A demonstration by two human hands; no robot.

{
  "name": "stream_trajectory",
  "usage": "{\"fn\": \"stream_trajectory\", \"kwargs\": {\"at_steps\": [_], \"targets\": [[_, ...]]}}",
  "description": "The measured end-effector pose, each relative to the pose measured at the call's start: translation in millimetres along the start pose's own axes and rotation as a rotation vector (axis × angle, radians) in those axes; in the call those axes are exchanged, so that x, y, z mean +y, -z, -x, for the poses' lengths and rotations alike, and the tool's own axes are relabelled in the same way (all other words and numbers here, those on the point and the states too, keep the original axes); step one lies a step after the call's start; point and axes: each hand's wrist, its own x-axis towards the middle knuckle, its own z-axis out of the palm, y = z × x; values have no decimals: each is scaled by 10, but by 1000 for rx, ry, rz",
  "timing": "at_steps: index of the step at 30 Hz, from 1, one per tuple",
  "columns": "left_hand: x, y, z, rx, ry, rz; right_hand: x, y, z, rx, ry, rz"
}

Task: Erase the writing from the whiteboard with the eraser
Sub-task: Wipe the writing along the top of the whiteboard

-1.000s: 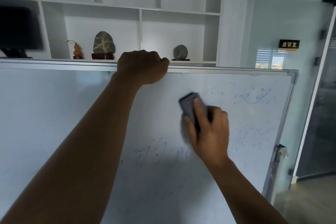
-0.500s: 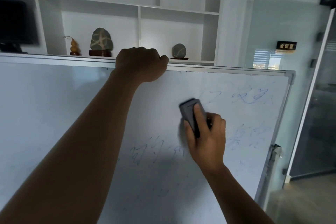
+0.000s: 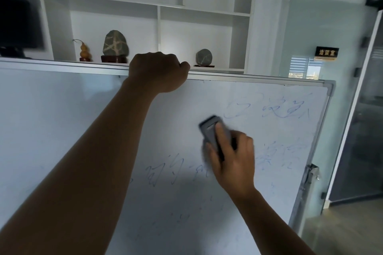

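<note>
On whiteboard [image 3: 62, 120], mid-right: right hand [image 3: 234, 161] wrapped round eraser [image 3: 213, 132], index laid along its back, pad flat vs surface. Left hand [image 3: 159, 72] closed over top frame, steadying board. Faint blue writing [image 3: 286, 112] upper right, more at centre + beside right hand. Best approach, judged: keep eraser flat, even pressure, overlapping passes toward upper-right marks; left keeps bracing so board doesn't rock.

The whiteboard [image 3: 62, 130] is free on the left — the left forearm [image 3: 99, 161] crosses its middle diagonally.
</note>
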Motion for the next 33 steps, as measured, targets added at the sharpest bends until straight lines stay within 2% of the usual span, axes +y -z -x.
{"fn": "stream_trajectory", "kwargs": {"at_steps": [2,3,6,7,9,10,13,14,16,17,20,23,24,27,28,31,33], "targets": [[-10,-2,2,2,-1,-1,33,-12,89,-85,169,31],[-8,-7,2,2,-1,-2,79,0,88,-79,146,28],[14,-9,-2,8,-8,-6,114,42,50,22,-143,-40],[14,-10,-1,5,-3,-4,98,38,84,9,-113,-26],[9,-11,0,-5,5,0,108,41,155,-77,64,31],[13,-10,-1,-6,4,0,149,50,151,-84,70,39],[21,-11,-9,-4,-1,-14,183,78,78,10,-158,-20],[18,-10,-6,-6,-1,-20,155,70,87,-7,-112,-13],[14,-20,-8,-5,-2,-31,135,60,125,-96,103,36],[15,-29,-12,-3,-5,-36,151,68,100,-102,113,36],[14,-45,-23,11,-22,-43,141,84,-9,1,-113,-23],[-12,-74,-51,32,-45,-59,96,45,33,-108,147,25],[-14,-73,-56,32,-39,-57,111,59,1,-124,163,30],[-34,-146,-82,82,-100,-82,147,75,-78,-26,-61,-13],[-42,-154,-91,90,-99,-75,113,74,-82,-35,-25,3],[-60,-176,-124,65,-123,-75,150,58,-29,-150,239,71],[-33,-166,-124,60,-97,-52,279,95,-106,-100,113,52]]}}
